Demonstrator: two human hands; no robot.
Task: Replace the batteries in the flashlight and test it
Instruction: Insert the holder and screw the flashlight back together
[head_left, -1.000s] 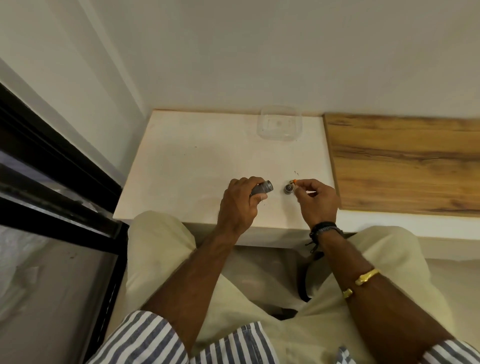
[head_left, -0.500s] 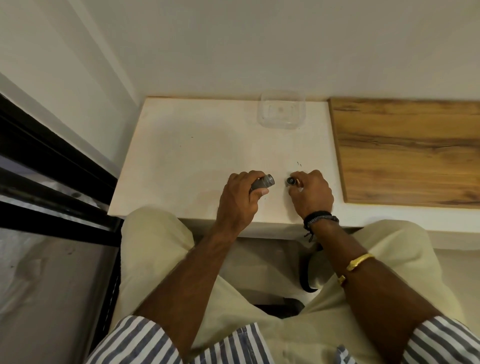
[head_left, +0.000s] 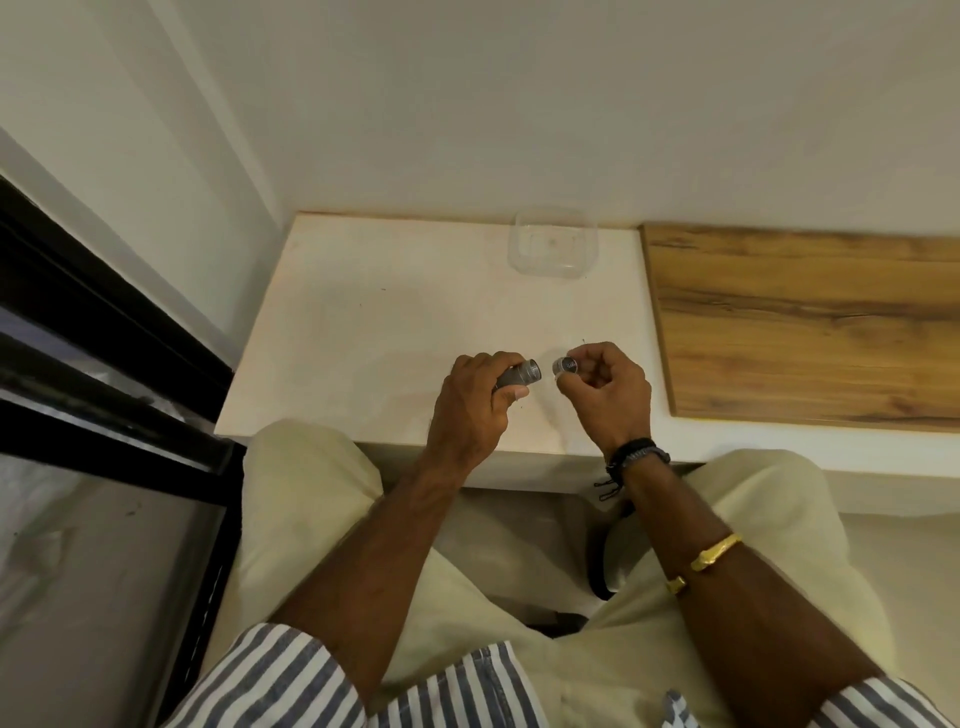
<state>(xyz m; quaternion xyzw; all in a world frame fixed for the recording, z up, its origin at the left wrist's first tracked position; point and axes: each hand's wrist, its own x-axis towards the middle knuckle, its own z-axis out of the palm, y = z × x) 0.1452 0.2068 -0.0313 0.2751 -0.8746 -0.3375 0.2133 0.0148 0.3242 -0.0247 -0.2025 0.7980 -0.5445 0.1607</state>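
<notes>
Setup here is a pale cream, stone-looking ledge (head_left: 374, 332) tucked into a corner of plain white walls (head_left: 519, 104). Butted right up against its right side is a brown wood-grain board (head_left: 800, 322). At the back of the ledge, close to the wall, sits a clear square plastic tub (head_left: 553, 248); can't really tell if anything's in it. Down the left side of the room runs a black metal window frame (head_left: 104, 322), just beside the ledge's left corner.

The person sits facing the ledge, knees in cream trousers (head_left: 311, 499) at its front edge, blue-and-white striped sleeves (head_left: 291, 680) at the bottom of the view.

The left hand (head_left: 475, 410) is wrapped around a grey metal cylindrical flashlight body (head_left: 519, 375), open end pointing right, over the front right part of the ledge. The right hand (head_left: 608, 395) pinches a small round grey end cap (head_left: 565, 365) in its fingertips, coil spring visible inside, facing the tube's open end. The two are close but apart. There's a black braided wristband (head_left: 636, 454) on the right wrist and a gold bangle (head_left: 714, 553) further up the forearm.
</notes>
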